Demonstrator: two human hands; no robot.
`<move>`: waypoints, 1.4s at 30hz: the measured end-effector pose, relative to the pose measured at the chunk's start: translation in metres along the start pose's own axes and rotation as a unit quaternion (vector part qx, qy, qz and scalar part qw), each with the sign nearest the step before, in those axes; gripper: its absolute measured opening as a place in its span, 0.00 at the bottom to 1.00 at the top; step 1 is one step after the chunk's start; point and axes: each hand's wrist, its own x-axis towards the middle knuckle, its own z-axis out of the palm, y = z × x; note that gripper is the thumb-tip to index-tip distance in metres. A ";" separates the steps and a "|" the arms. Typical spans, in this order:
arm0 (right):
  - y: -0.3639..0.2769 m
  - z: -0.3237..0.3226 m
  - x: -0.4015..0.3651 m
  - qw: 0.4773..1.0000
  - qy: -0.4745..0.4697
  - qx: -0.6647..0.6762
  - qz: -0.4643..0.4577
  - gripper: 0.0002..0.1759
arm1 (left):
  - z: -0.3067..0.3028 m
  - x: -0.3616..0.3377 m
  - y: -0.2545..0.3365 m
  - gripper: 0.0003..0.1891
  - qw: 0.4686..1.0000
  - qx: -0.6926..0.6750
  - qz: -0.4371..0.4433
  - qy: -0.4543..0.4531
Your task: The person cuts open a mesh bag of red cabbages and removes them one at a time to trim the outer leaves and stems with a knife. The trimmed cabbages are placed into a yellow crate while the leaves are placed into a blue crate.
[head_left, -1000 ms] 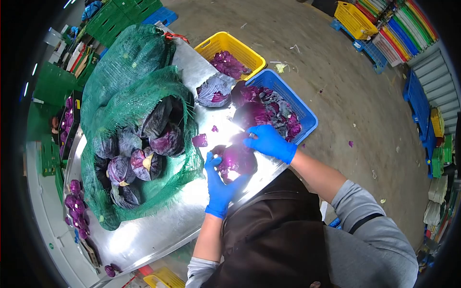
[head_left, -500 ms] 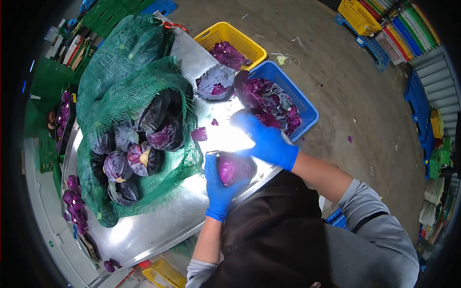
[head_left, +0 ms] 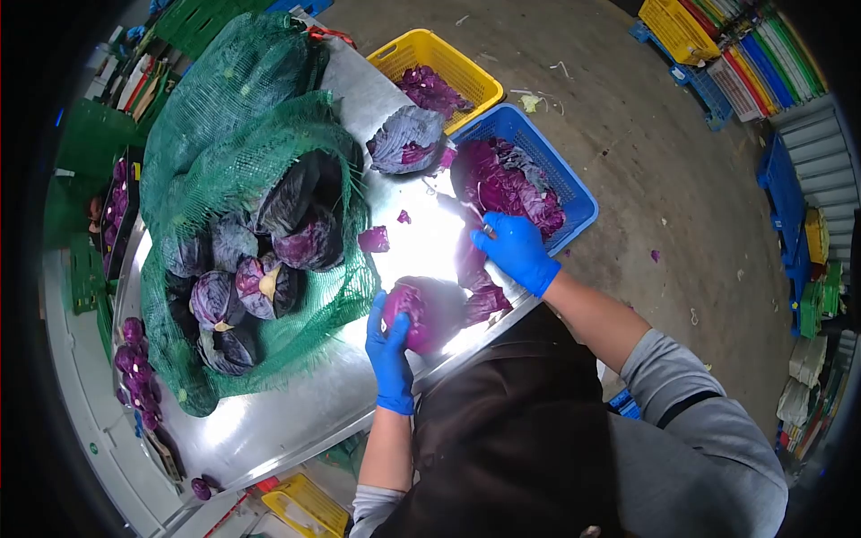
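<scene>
My left hand (head_left: 391, 345), in a blue glove, grips a peeled, glossy red cabbage (head_left: 429, 314) from its left side, at the table's near edge. My right hand (head_left: 520, 254), also gloved in blue, is closed around what looks like a slim knife (head_left: 486, 229); glare washes out its blade. Torn purple cabbage leaves (head_left: 485, 302) lie on the metal between the cabbage and my right hand. Farther back on the table sits a large bluish outer leaf (head_left: 404, 141). A small purple leaf scrap (head_left: 374, 239) rests left of the glare.
A green mesh sack (head_left: 224, 152) of untrimmed red cabbages (head_left: 218, 301) covers the left of the metal table (head_left: 296, 430). Beyond the table edge stand a blue crate (head_left: 574, 193) and a yellow crate (head_left: 489, 88) with leaves in them. Small trimmed cabbages (head_left: 137, 377) line the far left edge.
My right hand has drawn away from the cabbage, to the right. The cabbage is turned and shifted slightly left in my left hand. Loose leaves now show beside it.
</scene>
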 end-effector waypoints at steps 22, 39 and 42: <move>-0.069 -0.049 0.011 0.986 -0.132 -0.067 0.073 0.42 | 0.061 0.078 0.012 0.67 0.878 0.414 0.230 -0.074; -0.047 -0.007 0.033 0.963 -0.171 -0.177 -0.113 0.24 | 0.064 0.093 -0.004 0.61 0.924 0.331 0.191 -0.032; -0.028 -0.008 0.050 0.956 -0.144 -0.184 -0.178 0.21 | 0.062 0.097 -0.014 0.62 0.949 0.282 0.134 -0.035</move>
